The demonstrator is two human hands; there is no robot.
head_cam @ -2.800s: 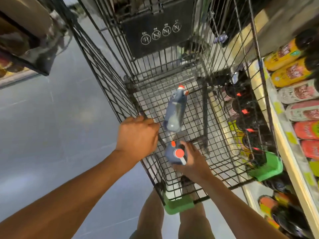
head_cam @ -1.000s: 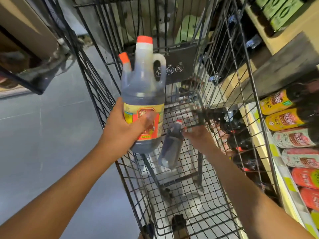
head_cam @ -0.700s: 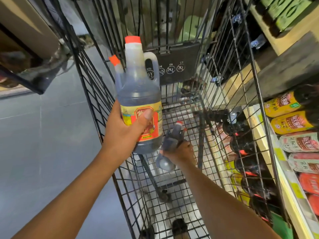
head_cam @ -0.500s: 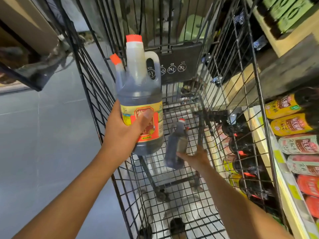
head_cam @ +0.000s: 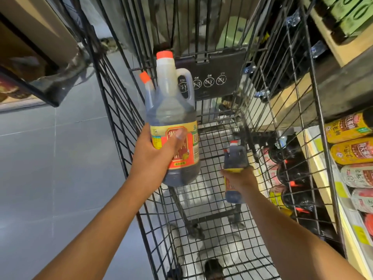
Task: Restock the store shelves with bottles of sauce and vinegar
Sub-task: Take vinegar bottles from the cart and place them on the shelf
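My left hand (head_cam: 153,156) grips a large dark vinegar jug (head_cam: 171,110) by its yellow and red label and holds it upright above the wire shopping cart (head_cam: 119,110). The jug has an orange cap, a side handle, and a small bottle with an orange cap attached on its left. Lower down inside the cart, my right hand (head_cam: 240,177) grips a second, similar jug (head_cam: 235,156) around its middle, lifted off the cart floor and roughly upright.
Store shelves (head_cam: 314,154) on the right hold dark bottles (head_cam: 290,172) low down and yellow, white and red labelled bottles (head_cam: 351,150) lying in rows. A green pack (head_cam: 347,13) sits on an upper shelf. Grey tiled floor (head_cam: 50,168) lies to the left, with a display corner (head_cam: 40,85) above it.
My left hand took one jug from the cart and raised it. My right hand took hold of the second jug lying in the cart, turned it upright and lifted it.
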